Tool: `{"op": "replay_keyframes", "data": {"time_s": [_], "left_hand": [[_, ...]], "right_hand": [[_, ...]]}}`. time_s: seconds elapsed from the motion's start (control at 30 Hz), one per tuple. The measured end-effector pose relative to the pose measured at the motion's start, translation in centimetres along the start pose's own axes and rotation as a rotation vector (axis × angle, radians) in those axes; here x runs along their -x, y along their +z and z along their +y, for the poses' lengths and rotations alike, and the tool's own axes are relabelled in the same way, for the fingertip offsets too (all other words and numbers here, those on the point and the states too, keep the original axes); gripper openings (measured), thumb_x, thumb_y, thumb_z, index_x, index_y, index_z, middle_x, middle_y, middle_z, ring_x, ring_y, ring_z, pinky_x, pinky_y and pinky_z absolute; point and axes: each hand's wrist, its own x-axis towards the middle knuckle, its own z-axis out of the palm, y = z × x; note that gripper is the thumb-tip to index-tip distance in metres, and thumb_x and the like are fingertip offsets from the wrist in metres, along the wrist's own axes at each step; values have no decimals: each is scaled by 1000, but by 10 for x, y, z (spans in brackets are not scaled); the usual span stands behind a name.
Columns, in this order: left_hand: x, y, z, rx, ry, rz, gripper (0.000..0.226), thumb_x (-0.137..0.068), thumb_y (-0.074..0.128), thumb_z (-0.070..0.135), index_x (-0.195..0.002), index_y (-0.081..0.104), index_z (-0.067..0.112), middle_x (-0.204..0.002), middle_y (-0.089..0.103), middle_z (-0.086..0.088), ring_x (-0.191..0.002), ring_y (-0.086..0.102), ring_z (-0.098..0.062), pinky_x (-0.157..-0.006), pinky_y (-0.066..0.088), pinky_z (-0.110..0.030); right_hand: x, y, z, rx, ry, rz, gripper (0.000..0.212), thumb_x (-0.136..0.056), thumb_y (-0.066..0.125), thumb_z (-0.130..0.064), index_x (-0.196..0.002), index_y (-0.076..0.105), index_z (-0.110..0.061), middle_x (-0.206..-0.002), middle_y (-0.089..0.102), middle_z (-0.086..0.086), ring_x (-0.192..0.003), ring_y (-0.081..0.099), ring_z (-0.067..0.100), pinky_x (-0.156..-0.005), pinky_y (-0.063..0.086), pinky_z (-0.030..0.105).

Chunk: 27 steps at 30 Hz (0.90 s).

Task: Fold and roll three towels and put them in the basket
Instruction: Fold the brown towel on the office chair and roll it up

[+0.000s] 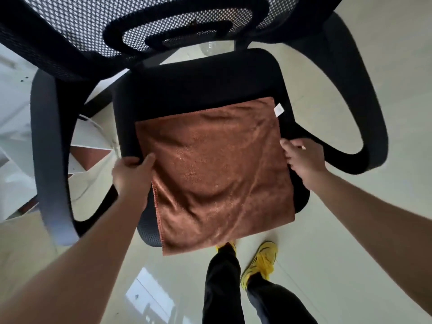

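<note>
A brown towel [215, 169] lies spread flat on the black seat [198, 85] of an office chair, its near edge hanging over the seat's front. A white label [278, 110] sticks out at its far right corner. My left hand [132, 175] grips the towel's left edge, thumb on top of the cloth. My right hand [302, 157] pinches the right edge at about the same height. No basket is in view.
The chair's mesh backrest [145, 26] rises at the top, with armrests at the left [50, 160] and right [364, 118]. A white bag or box holding something brown [88, 150] stands on the pale floor at left. My legs and yellow shoes [261, 260] are below the seat.
</note>
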Motion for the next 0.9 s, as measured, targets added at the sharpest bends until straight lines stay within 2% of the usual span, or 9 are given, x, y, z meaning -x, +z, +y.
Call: {"op": "replay_keyframes", "data": {"time_s": [0.07,0.2,0.3,0.37,0.53,0.6,0.7,0.8,0.9], "left_hand": [[31,-11,-24,-19,-4,-6,41,-66,81,41,-95,65,15,-85,66,-1,-86,65,-24,-84,53,-36],[87,-30,-78,-95,-29,-38,28,-70,81,27,-88,62,17,-75,64,2,-78,64,-27,-78,52,-39],[115,-34,-121,-129,-71,-71,19,-71,80,22,-80,63,20,-76,67,0,-78,64,-27,-77,53,-42],[126,-34,-142,-126,-81,-81,15,-73,79,20,-77,65,19,-76,68,-3,-78,64,-27,-77,51,-39],[141,-38,-151,-209,30,-72,11,-81,72,20,-79,68,9,-68,63,-6,-73,60,-28,-66,44,-33],[146,-45,-141,-186,137,-2,14,-85,69,19,-85,69,5,-78,65,-11,-75,59,-23,-72,48,-37],[153,-56,-120,-129,314,76,13,-85,70,18,-90,70,6,-98,66,-8,-88,63,-24,-80,53,-39],[154,-60,-107,-130,428,131,8,-76,75,18,-79,70,12,-102,68,-5,-92,64,-26,-77,54,-41],[151,-59,-93,-81,378,168,11,-67,67,20,-65,57,20,-91,69,-1,-82,63,-27,-76,53,-45]], "right_hand": [[25,-11,30,15,39,0,30,-71,70,-58,-73,66,-28,-86,73,6,-85,69,26,-82,55,44],[64,-27,79,200,-67,-10,32,-81,62,-54,-77,67,-23,-75,70,-1,-80,67,20,-74,51,38],[86,-32,109,157,-60,-43,28,-81,72,-43,-86,68,-16,-77,70,-6,-78,65,9,-67,45,26],[95,-32,126,163,-50,-96,18,-78,77,-37,-83,69,-21,-77,70,-9,-77,64,4,-64,43,22],[95,-39,136,140,-99,-88,7,-76,78,-32,-73,72,-28,-77,73,-4,-80,69,18,-68,49,28],[97,-47,124,53,-184,-46,8,-78,77,-33,-73,73,-28,-77,73,-3,-79,69,16,-71,50,29],[104,-55,99,-98,-220,-32,8,-80,74,-22,-75,72,-17,-74,69,-2,-78,64,14,-69,44,25],[106,-56,82,-140,-184,-36,8,-80,68,-19,-74,67,-15,-66,62,-1,-69,58,16,-67,47,32],[103,-52,73,-164,-117,-22,10,-85,65,-22,-83,65,-12,-72,61,0,-67,59,15,-76,55,42]]}}
